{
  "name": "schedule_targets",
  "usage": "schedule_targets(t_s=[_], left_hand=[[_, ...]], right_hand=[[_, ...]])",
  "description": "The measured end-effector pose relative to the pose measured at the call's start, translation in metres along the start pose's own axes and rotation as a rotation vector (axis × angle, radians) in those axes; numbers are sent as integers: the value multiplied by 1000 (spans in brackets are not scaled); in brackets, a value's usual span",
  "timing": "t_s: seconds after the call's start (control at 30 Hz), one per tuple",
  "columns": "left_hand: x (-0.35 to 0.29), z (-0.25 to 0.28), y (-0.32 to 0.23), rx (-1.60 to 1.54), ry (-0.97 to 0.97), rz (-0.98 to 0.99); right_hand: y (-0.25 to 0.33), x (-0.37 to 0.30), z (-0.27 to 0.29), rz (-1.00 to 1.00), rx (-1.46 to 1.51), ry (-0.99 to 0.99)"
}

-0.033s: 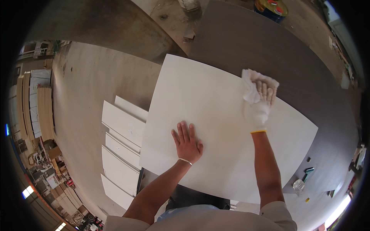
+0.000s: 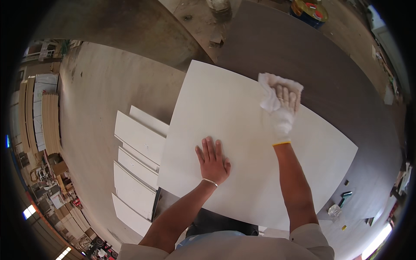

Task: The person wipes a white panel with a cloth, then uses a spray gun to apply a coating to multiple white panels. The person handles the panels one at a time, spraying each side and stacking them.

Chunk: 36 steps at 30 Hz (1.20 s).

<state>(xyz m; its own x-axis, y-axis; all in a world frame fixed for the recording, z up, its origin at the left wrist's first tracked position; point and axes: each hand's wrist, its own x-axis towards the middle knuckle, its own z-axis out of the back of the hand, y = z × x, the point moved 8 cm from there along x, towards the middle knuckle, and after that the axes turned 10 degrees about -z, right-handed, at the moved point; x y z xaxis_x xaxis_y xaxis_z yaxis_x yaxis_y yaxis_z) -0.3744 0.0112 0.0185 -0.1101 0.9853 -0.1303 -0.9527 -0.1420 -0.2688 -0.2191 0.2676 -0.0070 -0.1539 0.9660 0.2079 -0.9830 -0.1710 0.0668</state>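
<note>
A large white square panel lies on a dark worktable. My bare left hand rests flat on the panel near its front edge, fingers spread, holding nothing. My right hand, in a white work glove, presses a crumpled white cloth onto the panel's far right edge. A thin bracelet circles my left wrist.
Several white panels lie side by side on the concrete floor to the left of the table. Small items, among them a teal tool, sit at the table's right. A yellow and red round object is at the far end. Timber stacks stand far left.
</note>
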Motion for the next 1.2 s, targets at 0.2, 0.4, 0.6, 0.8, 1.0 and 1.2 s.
schedule_targets(t_s=[0.2, 0.4, 0.6, 0.8, 1.0, 1.2], left_hand=[[1, 8, -1, -60, 26, 21], [-3, -3, -1, -85, 111, 55], [-3, 1, 0, -120, 68, 36], [0, 2, -3, -108, 50, 7], [-3, 2, -2, -106, 68, 42], [-1, 7, -3, -132, -29, 9]], right_hand=[[233, 63, 6, 268, 358, 103], [155, 38, 10, 308, 53, 115], [261, 63, -20, 361, 255, 17], [309, 4, 65, 667, 469, 284], [312, 39, 51, 728, 219, 584], [310, -3, 45, 991, 314, 236]])
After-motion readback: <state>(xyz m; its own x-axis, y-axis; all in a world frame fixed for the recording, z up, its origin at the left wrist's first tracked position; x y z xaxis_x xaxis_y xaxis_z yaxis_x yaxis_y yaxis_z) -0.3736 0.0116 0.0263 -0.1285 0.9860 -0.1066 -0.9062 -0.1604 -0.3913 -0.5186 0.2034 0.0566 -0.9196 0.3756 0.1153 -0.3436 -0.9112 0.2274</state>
